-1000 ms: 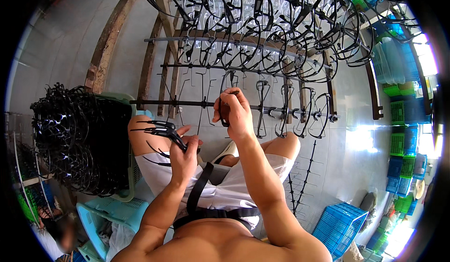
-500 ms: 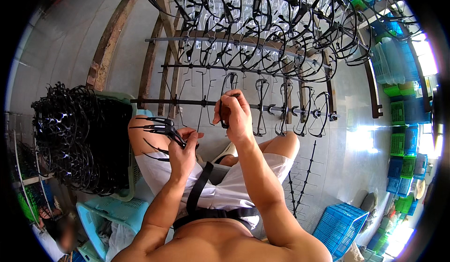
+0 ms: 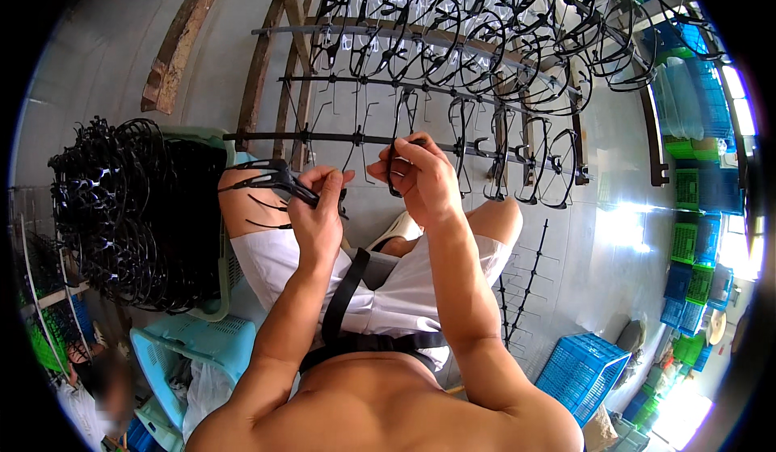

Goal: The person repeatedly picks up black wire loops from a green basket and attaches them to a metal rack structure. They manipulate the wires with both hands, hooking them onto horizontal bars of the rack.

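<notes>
My left hand (image 3: pixel 318 210) is closed around several black eyeglass frames (image 3: pixel 263 176), whose thin arms stick out to the left above my left knee. In my right hand (image 3: pixel 426 181), thumb and fingers pinch a single black eyeglass frame (image 3: pixel 393 169). That hand overlaps a dark horizontal rod (image 3: pixel 330 138) fitted with thin wire hooks. Whether the pinched frame touches a hook is hidden by the fingers. Farther right along the same rod hang more black frames (image 3: pixel 558 161).
Beyond, rods full of black frames (image 3: pixel 461 56) hang on a wooden rack (image 3: pixel 257 88). At my left stands a green crate (image 3: pixel 223 290) heaped with black frames (image 3: pixel 101 210). A turquoise basket (image 3: pixel 234 339), a blue crate (image 3: pixel 586 371) and a hooked rod (image 3: pixel 529 290) lie nearby.
The view has shifted, so the rack sits higher in the picture. My right hand has drawn slightly toward me from the rod; my left hand has risen with its frames.
</notes>
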The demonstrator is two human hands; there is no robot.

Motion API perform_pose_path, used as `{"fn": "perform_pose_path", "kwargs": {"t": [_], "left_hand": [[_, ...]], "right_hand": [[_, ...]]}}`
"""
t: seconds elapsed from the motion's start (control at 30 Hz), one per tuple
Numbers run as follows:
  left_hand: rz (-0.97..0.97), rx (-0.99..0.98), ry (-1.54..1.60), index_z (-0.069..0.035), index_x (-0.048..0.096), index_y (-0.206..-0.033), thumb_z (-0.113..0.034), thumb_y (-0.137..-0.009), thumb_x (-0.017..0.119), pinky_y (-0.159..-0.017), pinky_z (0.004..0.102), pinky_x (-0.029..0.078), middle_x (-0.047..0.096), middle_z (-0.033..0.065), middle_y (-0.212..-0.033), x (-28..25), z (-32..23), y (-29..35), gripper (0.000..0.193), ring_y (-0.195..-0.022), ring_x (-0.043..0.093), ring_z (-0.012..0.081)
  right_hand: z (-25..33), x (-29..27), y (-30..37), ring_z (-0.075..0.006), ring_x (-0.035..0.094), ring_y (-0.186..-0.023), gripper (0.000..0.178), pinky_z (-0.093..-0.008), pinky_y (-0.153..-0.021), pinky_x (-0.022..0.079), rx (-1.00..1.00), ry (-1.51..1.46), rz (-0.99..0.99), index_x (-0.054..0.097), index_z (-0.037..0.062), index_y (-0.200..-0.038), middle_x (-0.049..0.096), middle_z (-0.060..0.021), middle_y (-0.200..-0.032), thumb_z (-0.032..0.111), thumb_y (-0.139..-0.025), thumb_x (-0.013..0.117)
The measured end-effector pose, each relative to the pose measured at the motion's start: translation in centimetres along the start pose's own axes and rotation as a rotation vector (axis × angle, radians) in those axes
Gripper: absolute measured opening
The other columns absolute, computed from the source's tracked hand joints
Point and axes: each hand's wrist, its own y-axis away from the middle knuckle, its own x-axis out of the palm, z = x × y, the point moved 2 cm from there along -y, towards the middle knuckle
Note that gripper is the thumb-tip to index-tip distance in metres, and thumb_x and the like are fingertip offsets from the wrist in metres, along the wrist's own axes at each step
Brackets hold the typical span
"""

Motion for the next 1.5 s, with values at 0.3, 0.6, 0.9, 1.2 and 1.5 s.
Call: {"fn": "perform_pose_path", "kwargs": {"t": [0.3,0.6,0.9,1.2,1.5], "left_hand": [[0.008,0.01,-0.011,0.003,0.055,-0.1,-0.009,-0.09,0.059,-0.079,0.0258,0.044,0.06,0.007,-0.089,0.3,-0.1,-0.4,0.016,-0.087,0.063,0.0189],[0.043,-0.002,-0.056,0.003,0.055,-0.1,-0.01,-0.09,0.059,-0.08,0.0262,0.045,0.061,0.0068,-0.09,0.1,0.1,-0.2,0.017,-0.09,0.064,0.0203],[0.104,-0.116,-0.238,0.0,0.055,-0.104,-0.014,-0.092,0.057,-0.071,0.0244,0.046,0.064,0.0068,-0.092,-1.0,-0.1,0.2,0.019,-0.086,0.063,0.0151],[0.423,-0.192,0.437,0.002,0.036,-0.138,-0.022,-0.092,0.047,-0.107,0.0337,0.027,0.03,0.0084,-0.148,-4.1,-6.0,4.2,0.053,-0.133,0.032,0.0185],[0.439,-0.305,0.089,0.007,0.04,-0.134,-0.016,-0.088,0.038,-0.106,0.0371,0.029,0.043,0.0145,-0.138,-7.8,-8.2,4.8,0.051,-0.13,0.038,0.0246]], "right_hand": [[0.4,-0.4,0.2,-0.0239,0.063,-0.07,0.009,-0.0328,-0.069,0.051,0.015,0.059,-0.019,0.05,0.0011,-0.089,0.06,-0.0121,-0.081,0.01,-0.089,0.053],[1.2,0.0,-0.1,-0.0244,0.063,-0.07,0.013,-0.0341,-0.07,0.052,0.04,0.049,-0.053,0.049,-0.0016,-0.092,0.059,-0.0126,-0.085,0.011,-0.091,0.052],[2.1,1.5,-0.3,-0.0196,0.062,-0.077,0.028,-0.0331,-0.077,0.051,-0.074,0.271,-0.088,0.05,-0.0062,-0.097,0.059,-0.0111,-0.089,0.021,-0.093,0.053],[-4.4,4.8,7.8,-0.0173,0.052,-0.095,0.039,-0.031,-0.085,0.042,-0.221,0.871,0.494,0.046,-0.0021,-0.122,0.054,-0.0114,-0.108,0.018,-0.092,0.058],[-5.3,5.6,6.1,-0.011,0.056,-0.086,0.024,-0.0253,-0.072,0.048,0.455,0.113,0.562,0.055,0.0017,-0.103,0.059,-0.0046,-0.101,0.024,-0.094,0.055]]}}
